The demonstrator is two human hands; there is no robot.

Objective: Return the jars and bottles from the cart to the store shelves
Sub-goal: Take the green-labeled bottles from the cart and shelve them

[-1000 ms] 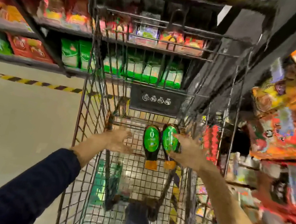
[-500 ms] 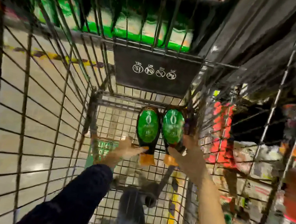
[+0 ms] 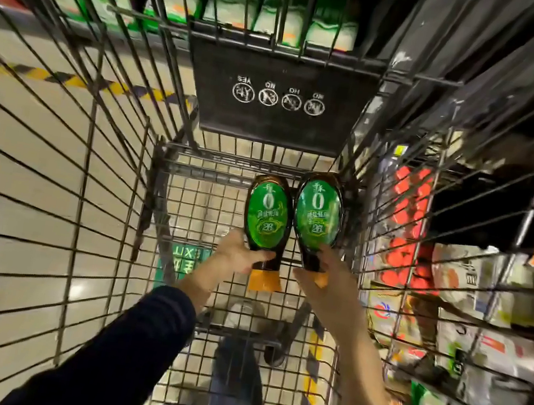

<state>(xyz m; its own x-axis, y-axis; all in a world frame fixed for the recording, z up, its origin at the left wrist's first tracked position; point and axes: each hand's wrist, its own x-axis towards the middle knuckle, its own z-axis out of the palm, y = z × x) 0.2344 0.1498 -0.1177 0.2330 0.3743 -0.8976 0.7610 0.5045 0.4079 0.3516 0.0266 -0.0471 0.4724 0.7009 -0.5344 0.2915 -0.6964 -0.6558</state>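
Two dark squeeze bottles with green oval labels and orange caps lie side by side on the wire floor of the shopping cart (image 3: 50,204), caps pointing toward me. My left hand (image 3: 239,254) grips the neck of the left bottle (image 3: 268,218). Around the neck of the right bottle (image 3: 318,218), just above its cap, my right hand (image 3: 323,280) has its fingers closed. Both arms reach down into the cart.
Wire cart walls rise close on the left, right and far end, with a black warning plate (image 3: 275,99) on the far panel. Store shelves (image 3: 491,270) with packaged goods stand close on the right and beyond the cart. Tiled floor lies to the left.
My head has leaned down into the cart, so the bottles look larger. My left hand has moved from beside the left bottle onto its neck and closed on it.
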